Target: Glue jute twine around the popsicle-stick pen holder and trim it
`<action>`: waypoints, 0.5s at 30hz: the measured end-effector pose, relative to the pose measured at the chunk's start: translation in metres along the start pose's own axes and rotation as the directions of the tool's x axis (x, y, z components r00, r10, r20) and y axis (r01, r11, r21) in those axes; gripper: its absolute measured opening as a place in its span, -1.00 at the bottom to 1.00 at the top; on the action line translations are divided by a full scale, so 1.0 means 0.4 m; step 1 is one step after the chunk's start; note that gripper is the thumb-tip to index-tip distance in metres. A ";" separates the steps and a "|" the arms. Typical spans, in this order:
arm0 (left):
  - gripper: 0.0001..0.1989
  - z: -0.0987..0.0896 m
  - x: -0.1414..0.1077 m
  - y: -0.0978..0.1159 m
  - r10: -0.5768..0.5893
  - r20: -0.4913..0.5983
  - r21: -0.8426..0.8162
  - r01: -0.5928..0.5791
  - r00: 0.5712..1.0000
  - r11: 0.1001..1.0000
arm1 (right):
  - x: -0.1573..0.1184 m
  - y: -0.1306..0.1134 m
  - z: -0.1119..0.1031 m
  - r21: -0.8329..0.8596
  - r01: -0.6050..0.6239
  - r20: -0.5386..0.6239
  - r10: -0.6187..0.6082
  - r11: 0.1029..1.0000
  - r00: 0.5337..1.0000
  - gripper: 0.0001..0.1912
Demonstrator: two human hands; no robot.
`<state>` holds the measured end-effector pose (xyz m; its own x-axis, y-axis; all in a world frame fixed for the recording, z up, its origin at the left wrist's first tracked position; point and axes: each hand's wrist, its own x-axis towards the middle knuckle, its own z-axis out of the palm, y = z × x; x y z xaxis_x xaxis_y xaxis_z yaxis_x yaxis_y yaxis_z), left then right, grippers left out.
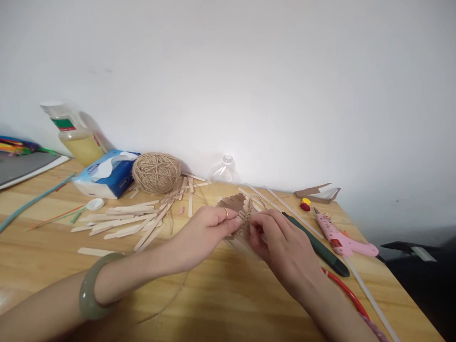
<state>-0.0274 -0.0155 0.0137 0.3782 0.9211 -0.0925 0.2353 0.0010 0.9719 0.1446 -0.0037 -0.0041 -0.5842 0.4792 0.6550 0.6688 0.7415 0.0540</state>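
Note:
Above the middle of the wooden table, my left hand (217, 225) pinches a small brown piece made with craft sticks (233, 203), whose rounded ends show in a row. A twisted twine trim (247, 214) runs along the piece's right edge. My right hand (276, 232) has its fingers closed together at that trim, and the fingertips partly hide what they grip. A loose strand of twine (171, 301) trails over the table below my left forearm.
Loose craft sticks (124, 218) lie on the left near a twine ball (156, 172), a tissue pack (107, 173) and a bottle (76, 137). A cut clear bottle top (227, 170) stands by the wall. To the right lie a dark green tool (320, 249) and a pink glue gun (338, 237).

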 end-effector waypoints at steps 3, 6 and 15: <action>-0.72 -0.006 0.001 -0.005 0.007 -0.011 -0.049 -0.008 1.000 0.999 | 0.004 0.002 -0.010 0.067 -0.021 0.028 0.019 0.997 0.999 -0.84; -0.70 -0.013 0.001 -0.005 0.023 -0.039 -0.013 -0.023 0.999 1.000 | 0.002 0.006 -0.022 0.153 0.017 0.025 -0.021 0.988 0.999 -0.88; -0.68 -0.017 -0.005 0.006 0.024 -0.003 0.171 -0.024 1.000 0.985 | 0.012 -0.002 -0.069 0.099 0.224 0.135 -0.236 0.970 0.962 -0.72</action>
<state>-0.0338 -0.0146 0.0178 0.3809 0.9221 -0.0680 0.3757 -0.0871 0.9226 0.1541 -0.0149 0.0199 -0.7821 0.3498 0.5157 0.4722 0.8727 0.1241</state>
